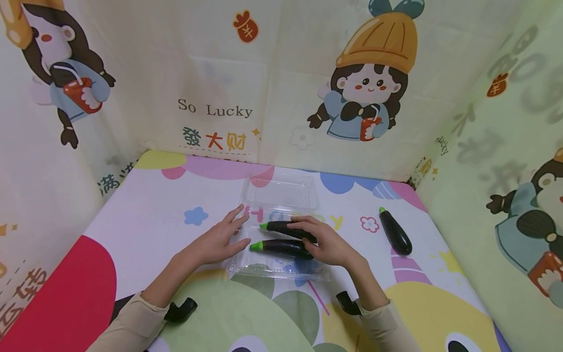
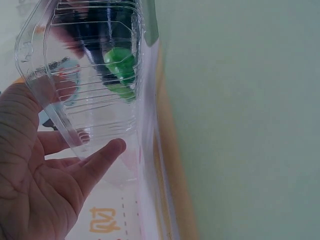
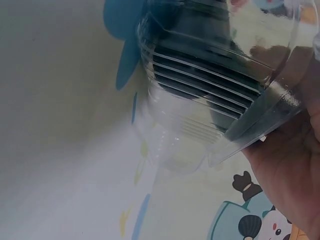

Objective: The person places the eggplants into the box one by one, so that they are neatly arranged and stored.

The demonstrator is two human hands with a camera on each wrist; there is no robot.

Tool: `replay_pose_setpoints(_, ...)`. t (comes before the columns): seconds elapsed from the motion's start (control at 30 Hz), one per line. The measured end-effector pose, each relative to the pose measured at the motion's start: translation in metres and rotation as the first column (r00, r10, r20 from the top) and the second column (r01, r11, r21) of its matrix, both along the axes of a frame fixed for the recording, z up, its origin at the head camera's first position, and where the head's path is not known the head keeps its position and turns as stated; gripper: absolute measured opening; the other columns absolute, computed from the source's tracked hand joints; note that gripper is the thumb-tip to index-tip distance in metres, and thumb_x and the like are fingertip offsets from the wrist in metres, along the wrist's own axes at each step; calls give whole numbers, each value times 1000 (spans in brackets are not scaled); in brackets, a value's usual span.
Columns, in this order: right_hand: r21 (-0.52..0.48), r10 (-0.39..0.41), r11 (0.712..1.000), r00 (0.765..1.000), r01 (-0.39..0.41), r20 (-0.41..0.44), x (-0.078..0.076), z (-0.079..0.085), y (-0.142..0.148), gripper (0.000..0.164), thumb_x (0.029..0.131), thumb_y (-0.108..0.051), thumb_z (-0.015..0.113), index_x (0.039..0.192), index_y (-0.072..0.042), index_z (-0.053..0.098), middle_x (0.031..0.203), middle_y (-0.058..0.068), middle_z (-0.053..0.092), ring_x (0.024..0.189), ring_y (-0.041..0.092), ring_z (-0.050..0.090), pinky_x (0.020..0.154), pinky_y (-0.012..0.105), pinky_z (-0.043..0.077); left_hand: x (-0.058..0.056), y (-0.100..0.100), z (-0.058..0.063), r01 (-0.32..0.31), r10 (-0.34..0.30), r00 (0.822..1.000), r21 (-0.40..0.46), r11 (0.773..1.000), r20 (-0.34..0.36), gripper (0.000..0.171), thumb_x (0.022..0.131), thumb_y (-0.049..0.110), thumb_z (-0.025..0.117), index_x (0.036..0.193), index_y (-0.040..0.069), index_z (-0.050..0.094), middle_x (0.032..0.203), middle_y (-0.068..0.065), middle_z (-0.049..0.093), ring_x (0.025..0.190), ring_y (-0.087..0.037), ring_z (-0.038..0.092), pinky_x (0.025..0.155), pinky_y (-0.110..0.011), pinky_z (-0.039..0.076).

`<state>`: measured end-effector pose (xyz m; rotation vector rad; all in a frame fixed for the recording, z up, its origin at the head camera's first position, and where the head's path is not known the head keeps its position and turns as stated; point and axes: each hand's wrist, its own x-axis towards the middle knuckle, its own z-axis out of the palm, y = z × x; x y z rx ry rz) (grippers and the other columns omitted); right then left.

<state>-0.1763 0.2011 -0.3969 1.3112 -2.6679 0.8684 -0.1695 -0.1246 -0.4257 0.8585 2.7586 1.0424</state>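
A clear plastic clamshell box [image 1: 281, 271] lies open on the table, its lid [image 1: 281, 193] folded back on the far side. Two dark eggplants with green stem ends lie side by side in the base, a far eggplant [image 1: 277, 226] and a near eggplant [image 1: 281, 248]. My left hand [image 1: 222, 239] is at the box's left edge, fingers spread and thumb over the rim; the left wrist view shows its fingers [image 2: 102, 160] along the outside wall. My right hand [image 1: 327, 242] holds the right end of the far eggplant, fingers over it and thumb beside the near one.
A third eggplant [image 1: 396, 232] lies on the table to the right of the box. The patterned cloth [image 1: 149, 220] covers the table, and printed fabric walls [image 1: 281, 83] enclose it at the back and both sides.
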Motion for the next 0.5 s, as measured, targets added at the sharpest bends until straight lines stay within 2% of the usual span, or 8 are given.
replay_pose_setpoints(0.13, 36, -23, 999, 998, 21, 53, 0, -3, 1, 39, 97, -6, 67, 136, -4, 63, 148, 14, 54, 136, 30, 52, 97, 43, 51, 0, 1, 0, 3, -3, 1000, 0, 1000, -3, 71, 100, 30, 66, 155, -4, 38, 167, -25, 18, 117, -31, 68, 106, -54, 48)
replay_pose_setpoints(0.27, 69, -61, 996, 990, 52, 125, 1, -6, 2, 46, 97, -22, 71, 139, -6, 62, 151, 12, 52, 139, 28, 50, 109, 49, 46, 0, 1, 0, 0, 0, 1000, -9, 1000, -6, 71, 100, 30, 66, 155, -4, 38, 167, -25, 18, 117, -31, 68, 106, -54, 48)
replay_pose_setpoints(0.5, 71, -83, 995, 988, 75, 128, 1, -7, 3, 48, 96, -22, 73, 140, -8, 61, 152, 16, 51, 140, 29, 49, 109, 52, 45, 0, 2, 2, -6, 6, 1000, -13, 1000, -1, 71, 99, 29, 67, 155, -4, 38, 167, -25, 18, 119, -33, 66, 105, -54, 49)
